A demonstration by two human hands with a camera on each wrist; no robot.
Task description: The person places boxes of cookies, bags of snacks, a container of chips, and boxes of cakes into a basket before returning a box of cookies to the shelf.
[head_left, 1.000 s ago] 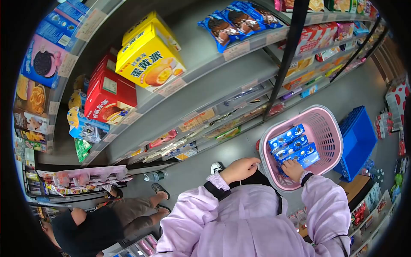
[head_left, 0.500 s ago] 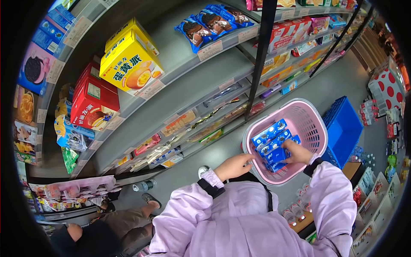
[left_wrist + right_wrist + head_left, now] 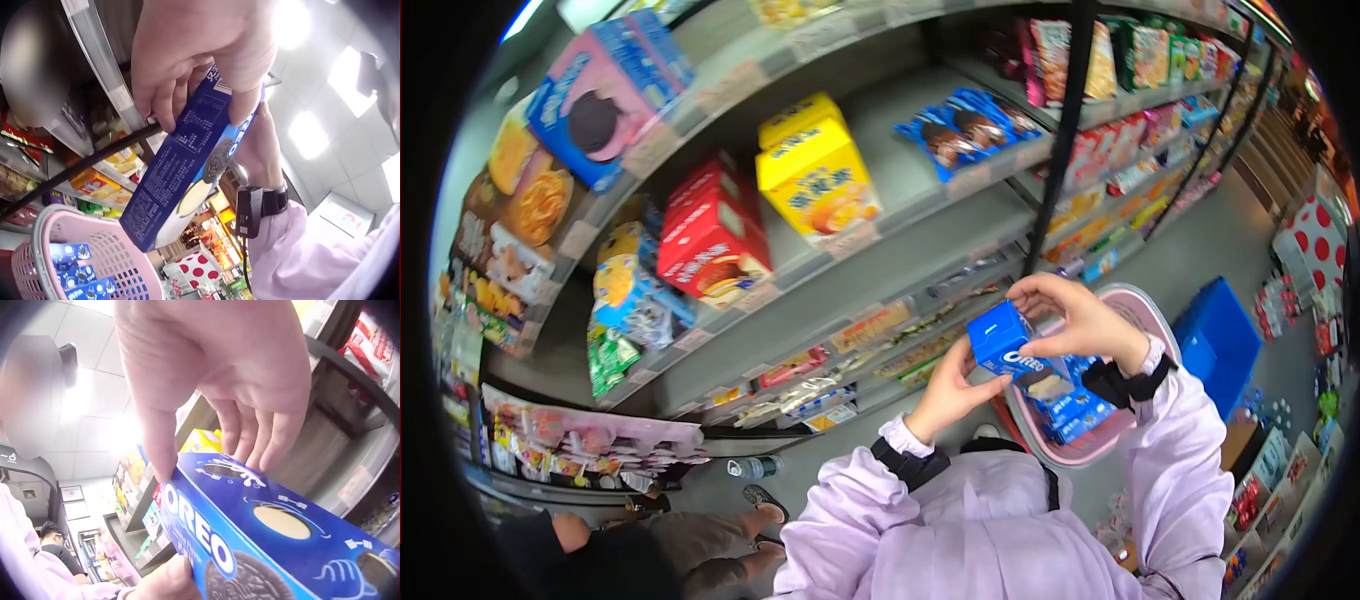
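A blue Oreo cookie box [image 3: 1000,342] is held up in front of the body, between both hands. My left hand [image 3: 955,392] grips its near left end; in the left wrist view the fingers and thumb wrap around the box, whose printed back panel shows. My right hand [image 3: 1085,318] holds the other side, thumb on the face with the OREO lettering and fingers over the top edge. Several more blue boxes [image 3: 1078,418] lie in the pink basket [image 3: 1152,312], below and right of the hands. Part of the basket is hidden behind the right wrist.
A blue crate [image 3: 1222,345] stands beyond the basket. Ahead are shelves with a yellow box [image 3: 815,180], a red box [image 3: 712,235] and blue snack packs [image 3: 970,130]. A plastic bottle [image 3: 754,467] lies on the floor near another person [image 3: 640,555] at lower left.
My right hand has come up out of the basket with an Oreo box, and my left hand has taken hold of it too. The head view has shifted, and the shelves appear lower and further right.
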